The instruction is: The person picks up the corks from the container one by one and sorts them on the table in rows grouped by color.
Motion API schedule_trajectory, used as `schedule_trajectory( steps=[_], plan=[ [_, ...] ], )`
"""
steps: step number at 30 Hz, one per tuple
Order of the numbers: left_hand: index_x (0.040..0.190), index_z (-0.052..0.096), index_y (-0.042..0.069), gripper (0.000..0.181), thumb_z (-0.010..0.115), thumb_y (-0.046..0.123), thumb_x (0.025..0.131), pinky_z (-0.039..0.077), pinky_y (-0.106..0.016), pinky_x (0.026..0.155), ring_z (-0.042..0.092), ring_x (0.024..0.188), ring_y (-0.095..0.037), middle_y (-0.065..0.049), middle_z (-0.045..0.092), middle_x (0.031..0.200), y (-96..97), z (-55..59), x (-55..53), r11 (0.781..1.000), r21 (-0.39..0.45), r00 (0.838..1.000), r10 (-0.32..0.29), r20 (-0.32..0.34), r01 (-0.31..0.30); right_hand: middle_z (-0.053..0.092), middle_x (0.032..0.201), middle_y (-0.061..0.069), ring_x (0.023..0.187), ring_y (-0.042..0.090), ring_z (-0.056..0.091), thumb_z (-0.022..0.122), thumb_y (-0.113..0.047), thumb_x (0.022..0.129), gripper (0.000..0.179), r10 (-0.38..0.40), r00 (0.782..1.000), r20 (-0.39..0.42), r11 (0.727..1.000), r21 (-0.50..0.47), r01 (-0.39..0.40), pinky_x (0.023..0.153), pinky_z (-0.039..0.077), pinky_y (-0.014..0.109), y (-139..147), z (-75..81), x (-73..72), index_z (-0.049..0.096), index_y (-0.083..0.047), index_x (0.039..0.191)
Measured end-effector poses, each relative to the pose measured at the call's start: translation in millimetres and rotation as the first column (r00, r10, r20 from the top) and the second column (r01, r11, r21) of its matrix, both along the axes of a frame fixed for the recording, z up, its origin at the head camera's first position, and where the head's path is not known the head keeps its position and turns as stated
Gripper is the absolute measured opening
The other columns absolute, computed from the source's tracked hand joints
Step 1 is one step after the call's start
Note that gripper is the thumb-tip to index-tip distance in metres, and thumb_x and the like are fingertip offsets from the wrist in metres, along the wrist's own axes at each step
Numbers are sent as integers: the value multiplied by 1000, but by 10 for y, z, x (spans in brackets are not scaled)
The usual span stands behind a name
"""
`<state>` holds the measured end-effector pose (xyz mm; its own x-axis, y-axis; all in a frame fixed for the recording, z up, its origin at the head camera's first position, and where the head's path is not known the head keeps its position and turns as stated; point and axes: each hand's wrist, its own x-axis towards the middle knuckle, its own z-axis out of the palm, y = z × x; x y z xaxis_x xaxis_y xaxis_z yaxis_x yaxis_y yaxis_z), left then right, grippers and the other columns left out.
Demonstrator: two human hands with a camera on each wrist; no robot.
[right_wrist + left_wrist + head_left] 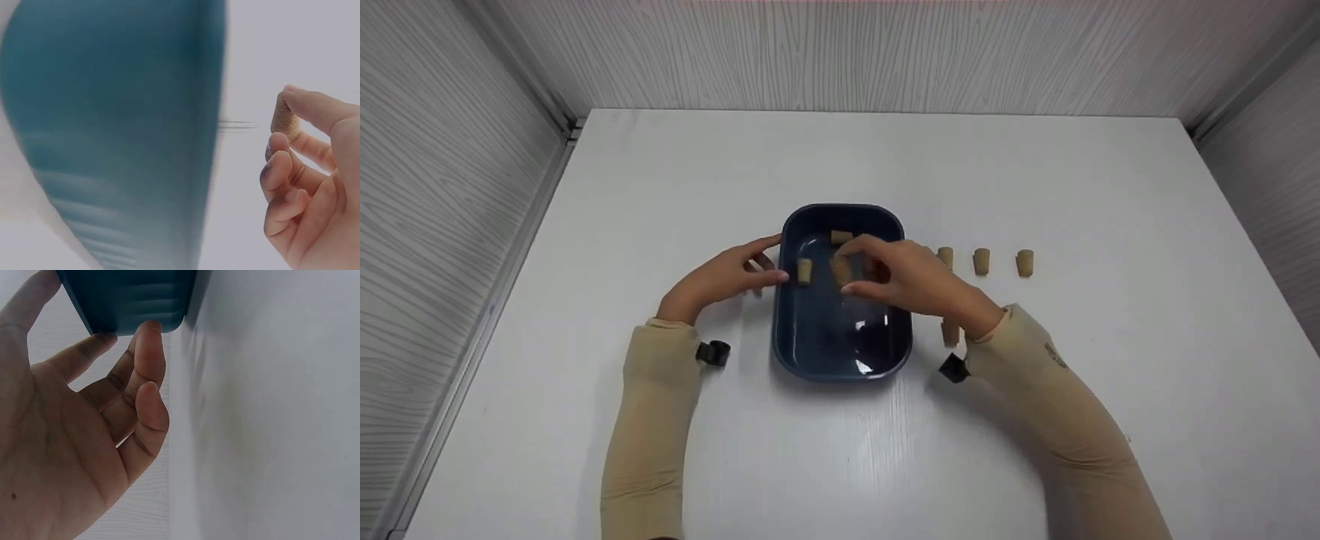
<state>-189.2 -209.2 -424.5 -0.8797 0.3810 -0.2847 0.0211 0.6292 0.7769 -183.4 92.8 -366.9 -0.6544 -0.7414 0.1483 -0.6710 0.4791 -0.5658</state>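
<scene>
A dark blue rectangular dish [840, 367] with rounded corners sits mid-table. Two corks lie in it, one cork [805, 272] by the left wall and another cork [841, 237] toward the far end. Over the dish, my right hand [911, 277] pinches a tapered cork [286, 119] between thumb and index finger. My left hand [727, 274] touches the dish's left side with thumb and fingertips; in the left wrist view its other fingers bend loosely near the dish wall [129, 304].
Right of the dish stand more corks: one cork [982, 261], a farther-right cork [1025, 262], a cork [946, 257] partly behind my right hand, and a cork [950, 332] near my right wrist. White table [825, 465]; wood-grain panels [885, 60] border it.
</scene>
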Motion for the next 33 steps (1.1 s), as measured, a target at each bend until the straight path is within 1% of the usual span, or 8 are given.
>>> schedule_trajectory(
  steps=[5,10,18,23,27,33],
  plan=[
    [154,27,25,80,62,55,88,45,-33,77,61,86,-22,-11,58,120,-10,-5,-11,1000,-11,1000,7,0,-7,52,69,1,61,12,43,69,-30,90,38,-23,999,24,998,-62,24,57,35,26,212,98,43,56,-15,122],
    [154,27,26,79,62,54,89,45,-33,77,61,87,-23,-11,58,121,-37,-2,-23,1000,-12,1000,10,-5,-10,52,68,0,59,12,43,71,-25,89,38,-60,997,45,992,-106,65,55,35,24,447,156,40,57,-15,123],
    [154,25,27,80,61,56,89,45,-35,79,61,89,-24,-11,57,122,-95,-13,-2,1000,-19,1000,12,12,-12,54,68,-1,58,10,45,72,-20,88,37,-159,985,69,975,-146,167,53,38,21,856,96,19,60,-15,122],
    [154,25,26,81,61,56,88,45,-34,78,61,88,-23,-11,58,121,-111,4,1,999,-29,999,26,19,-25,54,68,-2,57,9,44,71,-18,88,35,-195,978,74,965,-163,205,53,37,21,1084,93,35,61,-16,122],
    [154,25,26,81,61,56,88,45,-34,77,61,88,-23,-10,58,121,-115,2,-4,999,-36,999,33,19,-33,53,68,-4,56,7,42,72,-14,88,36,-219,974,55,962,-156,225,52,37,21,1263,69,76,61,-15,122],
    [154,26,26,81,62,57,88,45,-34,78,61,90,-23,-11,58,121,-99,-2,-8,999,-39,1000,22,19,-22,54,69,-5,56,7,42,72,-9,87,38,-265,964,27,956,-121,266,53,37,21,1532,10,139,61,-14,122]
  ],
)
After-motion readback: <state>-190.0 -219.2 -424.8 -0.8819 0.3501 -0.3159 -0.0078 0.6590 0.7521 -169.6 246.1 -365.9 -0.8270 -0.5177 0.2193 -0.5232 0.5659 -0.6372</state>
